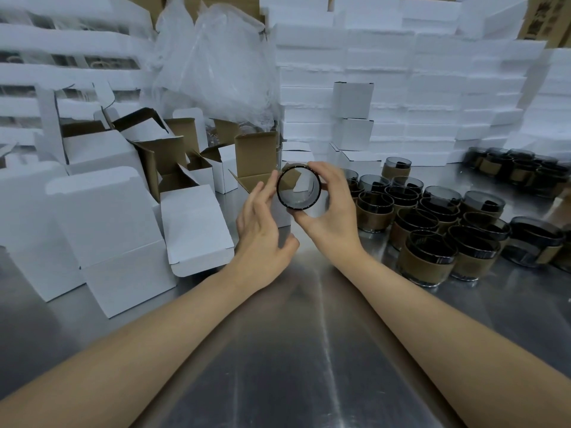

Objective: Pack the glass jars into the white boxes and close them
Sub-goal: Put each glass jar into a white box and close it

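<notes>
Glass jar (298,189), empty, is tipped mouth toward the wearer and grasped by the curled right hand (330,217). Left hand (262,239) is relaxed, fingertips on the rim. Directly behind the jar: open white box (256,177), contents unseen. Right of the jar: sleeved jars (432,230) stand grouped.

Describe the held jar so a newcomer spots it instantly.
Over the steel table, between white boxes left and standing glass jars right, find the right hand. It grips one glass jar. Only this one is off the table, tipped sideways, end-on to the camera.
</notes>
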Motion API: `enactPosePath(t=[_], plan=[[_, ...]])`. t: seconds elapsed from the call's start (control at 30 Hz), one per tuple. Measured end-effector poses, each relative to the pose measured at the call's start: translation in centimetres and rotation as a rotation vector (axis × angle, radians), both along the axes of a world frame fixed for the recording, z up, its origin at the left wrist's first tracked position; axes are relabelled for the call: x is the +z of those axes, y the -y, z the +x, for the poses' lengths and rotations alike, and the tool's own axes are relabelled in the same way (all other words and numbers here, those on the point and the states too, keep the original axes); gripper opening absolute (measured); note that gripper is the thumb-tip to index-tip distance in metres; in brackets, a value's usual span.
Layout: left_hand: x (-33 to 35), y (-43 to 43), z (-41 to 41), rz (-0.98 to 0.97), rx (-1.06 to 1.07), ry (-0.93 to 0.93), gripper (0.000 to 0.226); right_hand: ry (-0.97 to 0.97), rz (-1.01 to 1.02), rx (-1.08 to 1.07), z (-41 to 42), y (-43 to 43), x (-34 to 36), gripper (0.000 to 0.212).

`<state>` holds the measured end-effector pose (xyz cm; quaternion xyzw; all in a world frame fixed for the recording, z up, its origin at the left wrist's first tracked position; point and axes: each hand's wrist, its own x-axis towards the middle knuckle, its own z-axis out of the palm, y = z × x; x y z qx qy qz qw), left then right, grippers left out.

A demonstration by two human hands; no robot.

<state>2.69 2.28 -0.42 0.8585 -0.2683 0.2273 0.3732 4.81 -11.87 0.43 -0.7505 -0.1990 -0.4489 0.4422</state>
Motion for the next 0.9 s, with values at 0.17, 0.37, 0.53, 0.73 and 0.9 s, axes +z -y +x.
enactPosePath(t=[0.17,0.37,0.53,0.73,0.9], plan=[[0.1,0.0,0.0,0.029,0.043,0.045,0.093,-0.211,0.109,0.077,-0.2,-0.1,0.0,0.072],[0.2,0.0,0.2,0.105,0.138,0.093,0.093,-0.638,0.663,0.618,-0.2,0.3,0.7,0.04],[0.3,0.1,0.5,0.125,0.26,0.096,0.089,-0.958,1.089,1.1,-0.4,0.3,1.0,0.057],[0.2,0.1,0.7,0.26,0.256,0.024,0.071,-0.932,1.277,1.175,-0.6,0.5,1.5,0.08],[0.1,0.0,0.7,0.289,0.254,0.02,0.055,-0.943,1.223,0.963,-0.1,0.6,1.3,0.08]])
